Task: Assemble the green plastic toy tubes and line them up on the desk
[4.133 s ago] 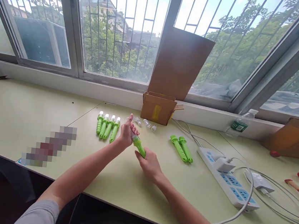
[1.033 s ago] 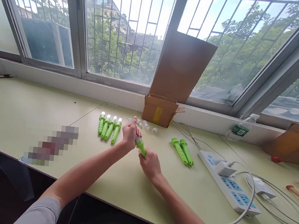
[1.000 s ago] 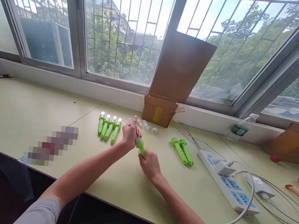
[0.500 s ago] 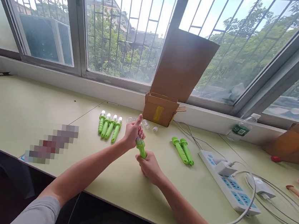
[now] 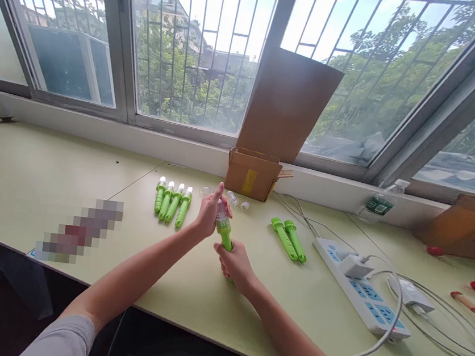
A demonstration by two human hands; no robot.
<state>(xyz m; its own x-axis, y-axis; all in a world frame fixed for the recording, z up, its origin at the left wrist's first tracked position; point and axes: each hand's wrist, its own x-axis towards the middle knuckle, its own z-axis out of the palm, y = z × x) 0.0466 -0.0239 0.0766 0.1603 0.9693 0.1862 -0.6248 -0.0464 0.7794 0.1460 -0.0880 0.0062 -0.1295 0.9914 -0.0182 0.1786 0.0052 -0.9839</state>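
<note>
Both hands are in use over the bench [image 5: 186, 286]. The item under handling, a green stick [image 5: 224, 235] with a clear upper section, stands between them, tilted, its clear end toward the window and its green end toward the person. The left hand [image 5: 208, 216] has its grip closed around the clear section, fingers curled behind it, thumb pointing up. The right hand [image 5: 237, 262] has its grip closed on the green lower end, thumb laid along it. The joint of clear and green parts appears seated, though fingers hide some of the clear section and I cannot certify it.

Left of the hands, four white-tipped sticks [image 5: 176, 201] lie side by side in a row. Right of the hands, two all-green handles [image 5: 285, 239] lie as a pair, just beside the power strip [image 5: 360, 286]. Beyond the left hand, clear plastic pieces [image 5: 232, 198] and a small white piece [image 5: 245, 206] lie near the front of a cardboard box [image 5: 238, 172] bearing yellow tape.
</note>
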